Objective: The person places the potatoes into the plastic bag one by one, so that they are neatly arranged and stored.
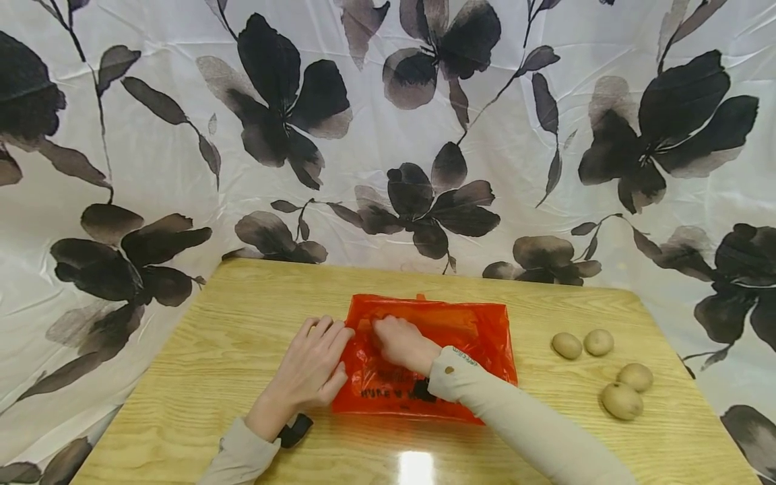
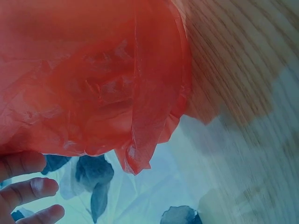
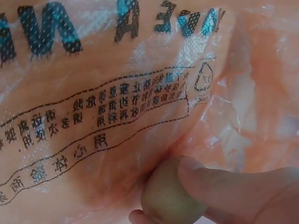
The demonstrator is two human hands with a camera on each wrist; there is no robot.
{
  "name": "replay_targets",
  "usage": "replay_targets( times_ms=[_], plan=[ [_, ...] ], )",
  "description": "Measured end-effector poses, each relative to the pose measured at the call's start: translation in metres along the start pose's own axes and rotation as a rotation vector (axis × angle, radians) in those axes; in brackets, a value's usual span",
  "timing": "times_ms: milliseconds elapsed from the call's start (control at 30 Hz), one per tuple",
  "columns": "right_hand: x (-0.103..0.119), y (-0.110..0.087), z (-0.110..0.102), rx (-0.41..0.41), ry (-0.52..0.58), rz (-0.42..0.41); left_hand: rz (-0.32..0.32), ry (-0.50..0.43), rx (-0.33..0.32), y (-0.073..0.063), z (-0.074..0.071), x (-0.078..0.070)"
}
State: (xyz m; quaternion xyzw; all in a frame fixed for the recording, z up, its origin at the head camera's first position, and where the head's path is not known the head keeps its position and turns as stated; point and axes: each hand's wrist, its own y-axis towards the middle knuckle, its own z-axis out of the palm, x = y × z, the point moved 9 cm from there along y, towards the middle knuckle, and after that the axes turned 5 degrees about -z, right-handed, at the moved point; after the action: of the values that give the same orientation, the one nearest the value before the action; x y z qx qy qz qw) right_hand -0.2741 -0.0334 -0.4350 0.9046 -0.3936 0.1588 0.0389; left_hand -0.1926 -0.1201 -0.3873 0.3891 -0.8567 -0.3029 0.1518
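A red plastic bag (image 1: pixel 448 364) with printed lettering lies on the wooden table. My right hand (image 1: pixel 403 343) reaches into it and grips a potato (image 3: pixel 169 195) between thumb and fingers. Thin plastic surrounds this hand, and the print appears mirrored in the right wrist view. At the bag's left edge, my left hand (image 1: pixel 315 357) holds the plastic with bent fingers. Three of its fingertips (image 2: pixel 44 186) show just past the bag's rim in the left wrist view; its thumb is out of that frame.
Several potatoes (image 1: pixel 623 401) lie on the table (image 1: pixel 242 323) to the right of the bag. A white cloth with dark flowers (image 1: pixel 533 202) hangs behind the table and along its sides. A black strap (image 1: pixel 295 431) sits at the left wrist.
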Motion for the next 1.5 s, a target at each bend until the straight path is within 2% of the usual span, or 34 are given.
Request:
replay_targets(
  times_ms=[267,867,1133,1500],
  plan=[
    [-0.007,-0.002,-0.004,0.004,0.025,0.028,0.005,0.003,-0.022,0.001,-0.001,0.001],
    [-0.017,-0.008,-0.011,0.007,0.059,0.073,-0.002,-0.002,-0.022,0.001,-0.002,0.001],
    [-0.016,-0.01,-0.015,0.04,0.05,0.096,-0.006,-0.009,-0.018,0.001,-0.003,0.001],
    [-0.013,-0.019,-0.022,0.102,0.089,0.121,-0.006,-0.008,-0.015,0.001,-0.001,0.001]
  ],
)
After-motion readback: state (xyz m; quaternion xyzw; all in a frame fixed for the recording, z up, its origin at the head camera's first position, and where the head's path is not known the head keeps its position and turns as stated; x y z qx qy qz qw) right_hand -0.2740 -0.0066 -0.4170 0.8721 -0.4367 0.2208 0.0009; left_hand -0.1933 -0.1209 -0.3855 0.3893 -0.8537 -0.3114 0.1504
